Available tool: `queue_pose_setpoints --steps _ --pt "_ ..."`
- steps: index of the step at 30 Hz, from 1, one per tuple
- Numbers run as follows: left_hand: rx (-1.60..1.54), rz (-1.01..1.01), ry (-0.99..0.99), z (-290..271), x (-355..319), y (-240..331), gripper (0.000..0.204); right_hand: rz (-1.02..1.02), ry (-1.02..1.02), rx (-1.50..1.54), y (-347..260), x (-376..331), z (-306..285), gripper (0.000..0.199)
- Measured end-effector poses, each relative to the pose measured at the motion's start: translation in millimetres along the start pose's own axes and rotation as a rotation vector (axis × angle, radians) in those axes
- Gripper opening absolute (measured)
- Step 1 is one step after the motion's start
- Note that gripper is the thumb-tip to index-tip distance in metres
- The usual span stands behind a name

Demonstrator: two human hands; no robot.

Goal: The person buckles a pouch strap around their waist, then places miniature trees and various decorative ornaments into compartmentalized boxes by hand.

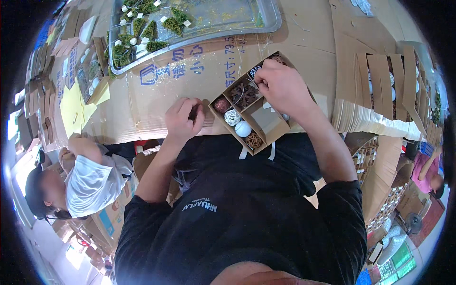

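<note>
Head camera looks steeply down, close over cardboard-covered table [156, 102].

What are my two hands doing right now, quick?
Left hand: curled shut on a small dark thing, unclear what.
Right hand: fingers pinched over the divided box; holding anything cannot be told.

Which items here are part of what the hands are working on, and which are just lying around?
In use: divided cardboard box; decorative balls; left hand; right hand.
Lying about: metal tray with green sprigs; folded cardboard stack; yellow paper.
</note>
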State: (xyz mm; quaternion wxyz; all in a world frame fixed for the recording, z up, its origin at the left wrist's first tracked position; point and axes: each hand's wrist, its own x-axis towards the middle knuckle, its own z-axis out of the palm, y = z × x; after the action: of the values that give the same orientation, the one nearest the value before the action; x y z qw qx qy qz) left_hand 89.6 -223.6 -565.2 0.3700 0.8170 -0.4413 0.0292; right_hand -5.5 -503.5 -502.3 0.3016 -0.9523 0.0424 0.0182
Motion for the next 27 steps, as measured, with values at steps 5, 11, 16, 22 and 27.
queue_pose_setpoints --steps 5,11,16,22,27 --pt "0.006 -0.02 0.005 -1.5 0.5 4.1 0.012 -0.099 -0.017 -0.05 2.4 -0.6 1.3 0.013" --pt "0.017 -0.009 -0.005 -2.1 2.6 4.6 0.011 -0.112 -0.214 -0.244 -10.0 -4.3 -11.0 0.017" --pt "0.02 -0.025 -0.009 -0.2 1.5 3.7 0.011 -0.075 -0.165 -0.268 -22.3 -9.9 -14.2 0.02" --pt "0.025 -0.029 -0.003 -0.1 0.9 1.7 0.011 -0.11 -0.151 -0.19 -6.5 -7.1 -10.8 0.018" --pt "0.036 -0.063 -0.032 -1.5 0.9 4.4 0.012 -0.08 -0.044 0.069 1.6 -8.8 -14.6 0.018"
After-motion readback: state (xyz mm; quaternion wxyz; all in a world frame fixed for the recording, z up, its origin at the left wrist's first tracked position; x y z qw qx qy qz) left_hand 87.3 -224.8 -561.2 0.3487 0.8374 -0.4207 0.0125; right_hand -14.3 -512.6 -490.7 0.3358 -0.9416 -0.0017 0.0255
